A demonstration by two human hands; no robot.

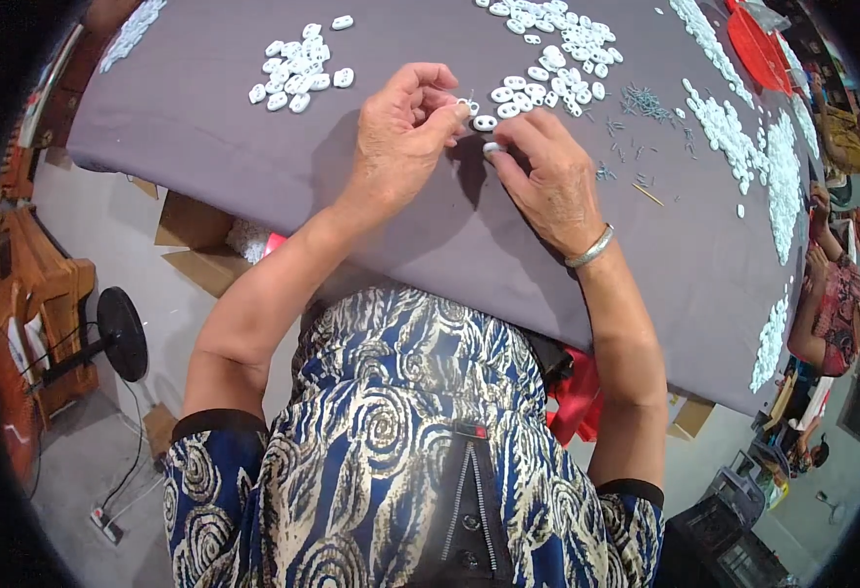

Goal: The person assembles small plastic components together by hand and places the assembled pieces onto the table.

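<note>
My left hand [397,129] is pinched on a small white two-ringed piece [469,106], with a thin bit sticking up from it. My right hand [553,178], a silver bangle at its wrist, grips a small white oval piece [493,148] between thumb and fingers. Between the hands, a white oval piece with two dark holes [485,123] lies on the grey cloth-covered table [430,211]. Just beyond it is a loose cluster of like white ovals [521,96]. Small grey screws [648,101] are scattered right of my right hand.
Another group of white ovals [297,67] lies at the left. Long heaps of small white pieces [781,191] run along the right side, near a red bag [755,49]. A thin wooden stick [648,194] lies by the screws. Other people sit at the far right; a black fan [122,335] stands left.
</note>
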